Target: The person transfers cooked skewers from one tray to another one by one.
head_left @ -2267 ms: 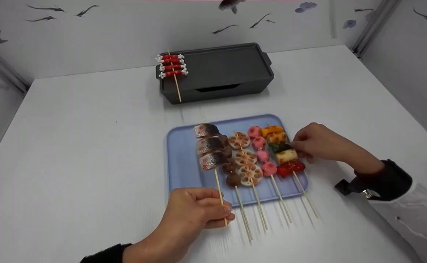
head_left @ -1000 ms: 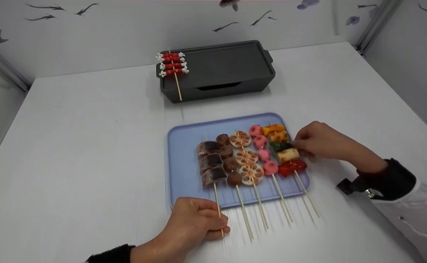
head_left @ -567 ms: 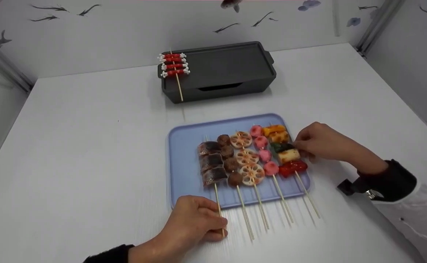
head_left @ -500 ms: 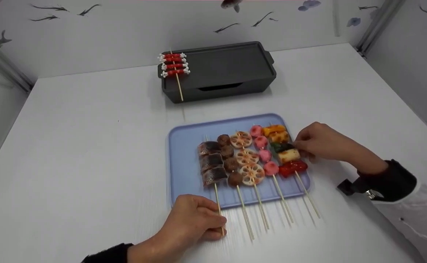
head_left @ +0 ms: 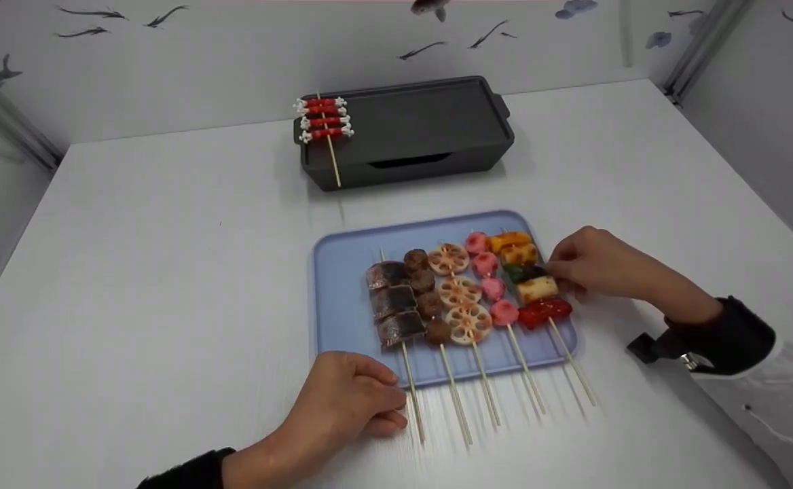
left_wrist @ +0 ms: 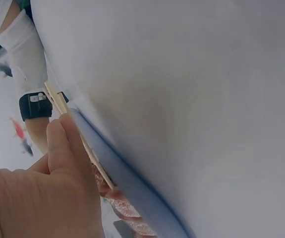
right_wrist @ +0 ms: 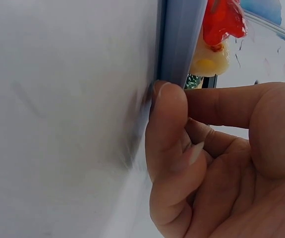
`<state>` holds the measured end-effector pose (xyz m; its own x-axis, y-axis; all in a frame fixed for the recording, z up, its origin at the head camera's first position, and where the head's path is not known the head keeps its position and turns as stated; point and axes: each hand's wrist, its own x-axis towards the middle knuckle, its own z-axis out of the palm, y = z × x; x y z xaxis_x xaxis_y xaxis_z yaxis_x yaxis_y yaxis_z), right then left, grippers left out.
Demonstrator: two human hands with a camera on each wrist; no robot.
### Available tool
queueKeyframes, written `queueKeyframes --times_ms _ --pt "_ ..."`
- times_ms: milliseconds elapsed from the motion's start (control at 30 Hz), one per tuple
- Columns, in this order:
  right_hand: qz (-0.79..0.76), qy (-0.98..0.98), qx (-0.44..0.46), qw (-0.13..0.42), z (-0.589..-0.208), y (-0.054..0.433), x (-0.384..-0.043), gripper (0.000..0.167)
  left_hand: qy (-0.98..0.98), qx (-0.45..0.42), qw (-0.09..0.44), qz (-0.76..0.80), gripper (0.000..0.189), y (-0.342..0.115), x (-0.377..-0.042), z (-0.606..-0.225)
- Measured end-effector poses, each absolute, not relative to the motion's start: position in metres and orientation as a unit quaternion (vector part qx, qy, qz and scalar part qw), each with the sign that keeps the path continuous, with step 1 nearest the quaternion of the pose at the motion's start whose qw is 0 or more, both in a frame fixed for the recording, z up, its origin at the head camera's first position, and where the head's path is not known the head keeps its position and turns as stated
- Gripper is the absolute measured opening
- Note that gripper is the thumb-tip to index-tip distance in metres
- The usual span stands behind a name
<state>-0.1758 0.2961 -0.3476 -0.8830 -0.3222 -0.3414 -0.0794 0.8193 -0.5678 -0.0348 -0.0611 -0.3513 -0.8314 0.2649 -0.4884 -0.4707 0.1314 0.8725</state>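
In the head view, a fish skewer (head_left: 396,301) lies on a blue tray (head_left: 341,292), its bare stick reaching past the near rim. Just left of that stick is my left hand (head_left: 342,397), fingers loosely bent and holding nothing. The tray's right edge is pinched between thumb and fingers of my right hand (head_left: 597,265); the right wrist view shows the rim (right_wrist: 174,44) between them. Beside the fish are a meatball skewer (head_left: 429,303), a lotus root skewer (head_left: 468,322), a pink ball skewer (head_left: 491,289) and a mixed vegetable skewer (head_left: 538,289).
A black grill (head_left: 423,122) stands behind the tray near the back wall. Across its left end lies a skewer of red pieces with white ends (head_left: 326,119). The white table (head_left: 132,272) runs to side walls on both sides.
My left hand first lowered the raised fish skewer onto the tray. It has since let go of the stick and shifted slightly left. My right hand keeps its place at the tray edge.
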Motion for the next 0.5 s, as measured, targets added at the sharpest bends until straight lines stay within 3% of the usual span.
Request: queueKeyframes --times_ms 300,500 --pt "-0.284 0.927 -0.110 0.217 -0.346 0.295 -0.175 0.025 0.760 -0.007 0.197 0.619 0.008 -0.068 -0.043 -0.333" --pt "-0.285 0.927 -0.111 0.216 -0.346 0.296 -0.174 0.025 0.827 0.019 0.090 0.555 0.005 -0.072 -0.059 -0.325"
